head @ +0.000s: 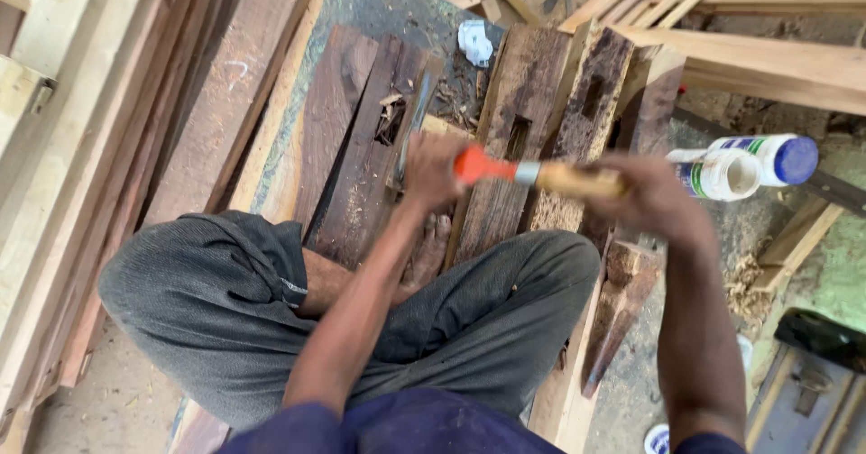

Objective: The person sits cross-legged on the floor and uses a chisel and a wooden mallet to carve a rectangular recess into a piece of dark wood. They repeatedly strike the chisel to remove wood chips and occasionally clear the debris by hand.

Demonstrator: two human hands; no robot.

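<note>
Person seated cross-legged among dark timber pieces, viewed from above. Right hand clenched round the pale wooden handle of a brush; metal ferrule and orange bristles point left, toward the left hand; brush held level above the work, bristles at or touching the left fingers, contact not resolvable owing to blur. Left hand closed on the upper end of a metal chisel standing in a dark mortised plank, apparently steadying it; the exact hold is obscured by the hand itself. Two further mortised planks lie just beside. White open bottle and blue-capped bottle rest near the right hand, within reach; contents not visible. Bare foot partly hidden beneath the forearm.
</note>
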